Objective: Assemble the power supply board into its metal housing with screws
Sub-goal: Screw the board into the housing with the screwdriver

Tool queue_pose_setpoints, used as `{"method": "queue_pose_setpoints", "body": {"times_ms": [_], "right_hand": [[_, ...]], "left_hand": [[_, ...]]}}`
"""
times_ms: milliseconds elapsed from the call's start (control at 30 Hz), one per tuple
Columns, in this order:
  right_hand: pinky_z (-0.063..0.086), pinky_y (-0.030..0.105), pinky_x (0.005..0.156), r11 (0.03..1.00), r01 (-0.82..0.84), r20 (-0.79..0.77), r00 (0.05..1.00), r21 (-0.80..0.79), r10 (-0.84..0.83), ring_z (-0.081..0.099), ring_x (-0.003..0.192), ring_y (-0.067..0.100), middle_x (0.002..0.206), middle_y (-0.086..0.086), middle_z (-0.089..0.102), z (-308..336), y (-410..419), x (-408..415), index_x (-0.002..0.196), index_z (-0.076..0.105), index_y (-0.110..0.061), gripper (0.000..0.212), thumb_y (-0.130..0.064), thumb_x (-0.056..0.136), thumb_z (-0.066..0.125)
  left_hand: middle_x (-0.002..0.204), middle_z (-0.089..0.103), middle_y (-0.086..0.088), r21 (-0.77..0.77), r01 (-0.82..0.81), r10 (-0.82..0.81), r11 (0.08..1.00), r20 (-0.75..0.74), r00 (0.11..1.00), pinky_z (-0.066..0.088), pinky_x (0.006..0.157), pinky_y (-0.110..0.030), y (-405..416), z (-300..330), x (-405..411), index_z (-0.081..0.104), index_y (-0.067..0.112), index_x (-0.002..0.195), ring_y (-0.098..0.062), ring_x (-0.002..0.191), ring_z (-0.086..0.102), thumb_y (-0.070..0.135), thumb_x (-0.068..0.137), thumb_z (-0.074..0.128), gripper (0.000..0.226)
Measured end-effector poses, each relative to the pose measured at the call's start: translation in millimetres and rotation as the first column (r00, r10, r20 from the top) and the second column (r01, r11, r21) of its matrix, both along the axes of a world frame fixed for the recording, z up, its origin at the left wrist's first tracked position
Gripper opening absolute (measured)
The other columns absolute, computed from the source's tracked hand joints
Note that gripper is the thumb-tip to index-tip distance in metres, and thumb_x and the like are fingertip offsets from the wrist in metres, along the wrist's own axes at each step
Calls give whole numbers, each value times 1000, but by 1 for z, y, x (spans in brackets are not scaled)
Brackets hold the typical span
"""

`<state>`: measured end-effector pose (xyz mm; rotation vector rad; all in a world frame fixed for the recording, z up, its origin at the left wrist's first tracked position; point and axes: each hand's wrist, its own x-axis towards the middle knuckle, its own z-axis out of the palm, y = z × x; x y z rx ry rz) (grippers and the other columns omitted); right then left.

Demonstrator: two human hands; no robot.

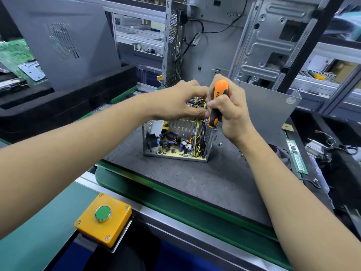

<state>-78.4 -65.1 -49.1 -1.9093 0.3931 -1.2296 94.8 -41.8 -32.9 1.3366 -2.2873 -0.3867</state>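
The only lettering that can be made out stands on the orange-and-black screwdriver handle [218,102]: black capitals running along the orange part, of which "PR" is legible and the rest is hidden by the right hand [230,112] gripping it. The green memory stick [297,156] at the right carries a white label whose print is too small to read. The circuit board [181,151] in the housing shows markings, also unreadable.

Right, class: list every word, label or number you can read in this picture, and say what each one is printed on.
"PR": end of a longer word on the screwdriver handle; the rest is hidden by the right hand.
Memory stick labels: too small to read.
Power supply board markings: too small to read.
Green board at far left: blurred, unreadable.
Yellow button box: no text.
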Motion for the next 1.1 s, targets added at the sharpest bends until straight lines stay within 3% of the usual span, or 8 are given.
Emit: {"method": "queue_pose_setpoints", "body": {"times_ms": [100,200,333,433,667,767,1000,1100], "right_hand": [[34,26,50,1000,0,2,1000,-5,0,34,59,49,69,30,34,0,0,1,74,43,8,36,-25,69,56],[32,29,53,1000,13,-6,1000,-22,-13,34,59,46,68,27,34,-1,-1,1,73,43,7,35,-25,70,56],[32,25,50,999,26,18,1000,-22,-25,33,56,31,69,27,33,-1,-1,2,71,38,4,33,-24,70,56],[31,27,49,1000,19,14,1000,-24,-19,32,57,39,69,26,34,-3,-2,3,71,39,6,33,-23,71,56],[30,26,49,999,5,4,1000,-35,-4,33,54,24,64,7,35,-2,-3,3,70,39,6,34,-23,71,56],[29,28,50,999,5,-2,1000,-42,-5,32,55,31,63,8,34,-1,-2,3,69,39,7,35,-24,71,56],[28,48,53,996,37,-32,999,-77,-40,32,59,43,68,22,31,-1,-2,6,69,39,5,35,-25,70,55],[29,41,52,996,40,-31,999,-83,-42,32,58,39,66,15,32,-1,-3,5,69,39,6,36,-26,70,55]], "left_hand": [[120,51,0,3,12,-12,1000,-6,1000,38,108,-50,2,1,-1,54,55,97,-22,120,43,57,94,63,10],[119,51,0,2,19,-19,1000,-9,1000,38,108,-51,3,2,-2,50,63,90,-22,119,43,57,94,63,15],[120,51,1,9,26,-26,1000,-13,1000,38,108,-52,4,2,-2,50,66,88,-22,120,43,56,94,64,18],[120,52,0,7,21,-21,1000,-11,1000,38,108,-52,4,3,-2,50,66,87,-23,120,43,59,92,62,15],[121,53,-1,4,27,-27,1000,-26,999,38,106,-51,5,3,-2,49,73,87,-25,119,43,53,94,64,26],[121,52,-1,2,24,-24,1000,-15,1000,38,106,-52,5,3,-2,49,72,88,-25,118,44,55,94,63,23],[119,53,-5,-24,23,-23,999,-1,1000,38,105,-52,5,3,-4,48,72,84,-25,115,44,57,92,63,22],[119,52,-5,-19,34,-34,999,-7,999,38,104,-51,5,3,-4,48,72,83,-26,116,44,58,93,63,23]]}}
